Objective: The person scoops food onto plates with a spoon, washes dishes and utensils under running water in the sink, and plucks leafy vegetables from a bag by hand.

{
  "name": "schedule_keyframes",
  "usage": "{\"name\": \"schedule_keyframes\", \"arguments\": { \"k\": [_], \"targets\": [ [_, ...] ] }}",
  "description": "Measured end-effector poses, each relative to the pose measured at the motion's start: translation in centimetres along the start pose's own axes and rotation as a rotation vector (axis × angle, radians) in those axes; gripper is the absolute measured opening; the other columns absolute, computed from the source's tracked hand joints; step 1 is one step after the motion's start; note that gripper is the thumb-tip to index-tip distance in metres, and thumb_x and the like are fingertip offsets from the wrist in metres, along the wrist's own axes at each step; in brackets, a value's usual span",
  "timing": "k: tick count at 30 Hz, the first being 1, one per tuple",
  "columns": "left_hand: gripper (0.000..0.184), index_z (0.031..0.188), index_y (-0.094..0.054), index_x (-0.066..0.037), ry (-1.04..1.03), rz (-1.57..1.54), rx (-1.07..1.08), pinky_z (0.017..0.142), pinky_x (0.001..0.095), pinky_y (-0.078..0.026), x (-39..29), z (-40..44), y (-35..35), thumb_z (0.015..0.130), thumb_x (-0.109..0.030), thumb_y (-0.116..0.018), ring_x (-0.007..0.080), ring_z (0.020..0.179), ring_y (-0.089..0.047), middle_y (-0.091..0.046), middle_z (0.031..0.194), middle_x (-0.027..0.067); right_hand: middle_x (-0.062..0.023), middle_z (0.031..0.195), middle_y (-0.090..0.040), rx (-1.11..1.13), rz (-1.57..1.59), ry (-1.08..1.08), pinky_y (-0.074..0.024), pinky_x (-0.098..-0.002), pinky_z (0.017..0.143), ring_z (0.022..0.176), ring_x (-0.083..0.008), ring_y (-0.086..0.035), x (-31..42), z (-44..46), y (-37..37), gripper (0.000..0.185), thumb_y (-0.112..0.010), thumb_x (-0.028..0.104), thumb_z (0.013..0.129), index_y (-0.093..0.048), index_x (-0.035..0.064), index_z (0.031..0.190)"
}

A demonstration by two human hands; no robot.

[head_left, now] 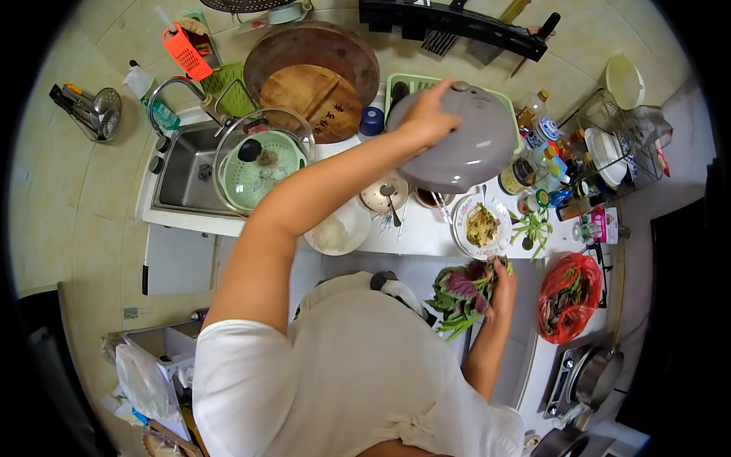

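Note:
My left hand [432, 118] is stretched up over the counter and lies on a large grey rounded lid or pot [472, 141], its fingers partly spread near the top. Lower right, my right hand [502, 288] is closed round a bunch of purple and green leafy vegetables [462, 293], held in front of the counter edge. Just above that bunch is a patterned plate [459, 228] with cooked food. More green stems [534, 227] lie on the counter to its right. A red plastic bag [569, 298] with leafy vegetables sits farther right.
At the left are a sink [183, 171] and a green colander [247, 179] under a glass lid. Round wooden boards [312, 103] lean on the wall. Bowls and a white plate [346, 244] line the front edge. Bottles and jars [544, 171] crowd the right, with a stove [563, 381] below.

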State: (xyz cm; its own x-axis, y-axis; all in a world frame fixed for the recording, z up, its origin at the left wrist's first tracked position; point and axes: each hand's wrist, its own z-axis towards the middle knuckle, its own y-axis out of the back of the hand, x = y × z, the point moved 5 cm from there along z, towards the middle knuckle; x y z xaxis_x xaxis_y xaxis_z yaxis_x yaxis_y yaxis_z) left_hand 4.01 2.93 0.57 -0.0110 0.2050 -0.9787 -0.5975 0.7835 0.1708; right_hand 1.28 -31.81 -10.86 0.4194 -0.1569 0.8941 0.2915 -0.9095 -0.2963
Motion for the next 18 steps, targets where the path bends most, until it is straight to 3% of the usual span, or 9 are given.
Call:
{"name": "schedule_keyframes", "arguments": {
  "k": [3,8,12,18],
  "targets": [
    [0.082,0.140,-0.041,-0.014,-0.001,0.146,-0.084,0.066,0.0327,-0.050,3.1,5.0,-5.9,0.064,-0.005,-0.069,0.0206,0.078,-0.063,-0.064,0.102,0.0154,0.0002,0.069,-0.051,-0.092,-0.018,-0.037,-0.0343,-0.0207,0.053,0.060,-0.0076,-0.046,0.3,-0.5,3.3,0.017,-0.060,0.019,0.088,-0.059,0.0026,0.093],
    [0.079,0.141,-0.038,-0.023,0.252,0.383,-0.134,0.083,0.0387,-0.052,6.6,9.0,-9.0,0.067,-0.016,-0.067,0.0343,0.103,-0.060,-0.046,0.133,0.0184,-0.0003,0.068,-0.051,-0.148,-0.040,-0.031,-0.0385,-0.0212,0.053,0.060,-0.0085,-0.048,0.0,-1.5,3.8,0.017,-0.061,0.020,0.088,-0.059,0.0036,0.090],
    [0.076,0.140,-0.039,-0.024,0.311,0.428,-0.082,0.089,0.0391,-0.050,8.3,10.6,-10.1,0.069,-0.017,-0.066,0.0354,0.110,-0.057,-0.040,0.138,0.0176,0.0001,0.075,-0.052,-0.186,-0.079,-0.038,-0.0384,-0.0228,0.054,0.062,-0.0086,-0.046,0.3,-1.7,4.5,0.019,-0.062,0.022,0.087,-0.059,0.0034,0.090],
    [0.071,0.138,-0.040,-0.023,0.332,0.516,-0.106,0.090,0.0406,-0.049,10.7,13.3,-10.7,0.072,-0.019,-0.066,0.0358,0.110,-0.057,-0.041,0.135,0.0186,-0.0002,0.065,-0.049,-0.145,-0.059,-0.069,-0.0384,-0.0224,0.052,0.058,-0.0090,-0.047,0.4,-0.7,4.8,0.016,-0.058,0.019,0.089,-0.058,0.0030,0.091]
  ]
}}
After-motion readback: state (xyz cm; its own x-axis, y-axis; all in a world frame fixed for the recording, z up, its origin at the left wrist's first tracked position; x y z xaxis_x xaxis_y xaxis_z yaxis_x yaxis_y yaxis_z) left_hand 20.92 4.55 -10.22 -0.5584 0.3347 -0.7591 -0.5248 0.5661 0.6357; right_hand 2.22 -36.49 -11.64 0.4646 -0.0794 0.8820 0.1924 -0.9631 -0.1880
